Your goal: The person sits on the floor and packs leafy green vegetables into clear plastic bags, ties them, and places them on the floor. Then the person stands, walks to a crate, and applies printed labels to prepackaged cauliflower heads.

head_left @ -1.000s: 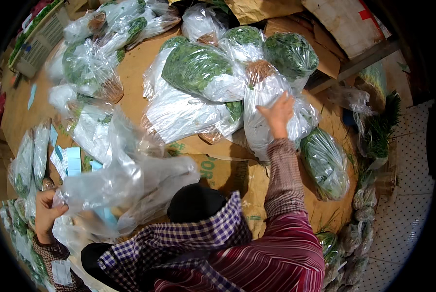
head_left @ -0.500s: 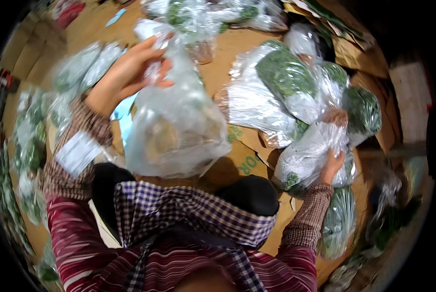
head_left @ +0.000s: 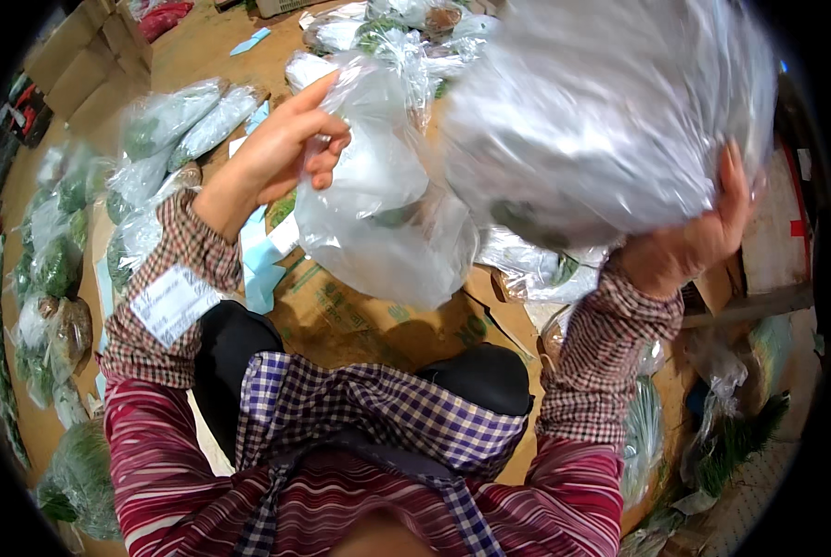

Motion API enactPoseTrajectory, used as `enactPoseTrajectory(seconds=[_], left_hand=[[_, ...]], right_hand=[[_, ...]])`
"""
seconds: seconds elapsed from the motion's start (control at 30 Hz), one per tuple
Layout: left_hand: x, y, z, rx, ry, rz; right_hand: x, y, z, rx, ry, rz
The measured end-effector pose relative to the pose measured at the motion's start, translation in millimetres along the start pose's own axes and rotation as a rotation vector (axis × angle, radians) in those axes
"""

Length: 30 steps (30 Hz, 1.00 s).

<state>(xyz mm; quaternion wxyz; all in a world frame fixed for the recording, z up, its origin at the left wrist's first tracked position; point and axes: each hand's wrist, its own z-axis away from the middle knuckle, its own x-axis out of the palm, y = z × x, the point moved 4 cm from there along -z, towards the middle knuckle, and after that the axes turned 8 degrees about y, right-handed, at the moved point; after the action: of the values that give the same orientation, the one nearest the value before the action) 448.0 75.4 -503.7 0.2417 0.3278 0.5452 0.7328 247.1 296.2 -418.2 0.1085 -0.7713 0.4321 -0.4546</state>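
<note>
My left hand [head_left: 295,144] pinches the gathered top of a large translucent plastic bag [head_left: 378,246], which hangs in front of my knees. A dim green patch shows through its side; whether it lies inside or behind, I cannot tell. Raised high at the right, my right hand [head_left: 698,237] is closed on a bulky clear plastic bag of greens [head_left: 601,121], smeared by motion. A dark green patch shows near its lower edge. This bag covers much of the pile of bagged greens [head_left: 564,274] behind it.
Several bagged greens [head_left: 169,121] lie on cardboard at the left, with more bags [head_left: 406,42] at the far side. Pale blue strips [head_left: 262,269] lie beside my left knee. Cardboard boxes [head_left: 90,60] stand far left. Loose greens and plastic [head_left: 726,436] lie at the right.
My right hand has lifted the bag of greens off the pile, up and away from me, close to the camera. The translucent bag in my left hand has shifted slightly right and looks slacker.
</note>
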Motion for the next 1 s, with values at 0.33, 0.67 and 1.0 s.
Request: enactPoseTrajectory(seconds=[0.33, 0.67, 1.0], left_hand=[[-117.8, 3.9, 10.2, 0.235, 0.194, 0.335], [-42.7, -61.9, 34.0, -0.188, 0.029, 0.099], [-2.3, -86.5, 24.6, -0.219, -0.023, -0.079]], right_hand=[[-31.0, 113.8, 161.5, 0.98, -1.089, -0.127], [-89.4, 129.1, 216.3, 0.672, -1.765, 0.235], [-100.1, 132.2, 238.3, 0.254, -1.78, 0.399]])
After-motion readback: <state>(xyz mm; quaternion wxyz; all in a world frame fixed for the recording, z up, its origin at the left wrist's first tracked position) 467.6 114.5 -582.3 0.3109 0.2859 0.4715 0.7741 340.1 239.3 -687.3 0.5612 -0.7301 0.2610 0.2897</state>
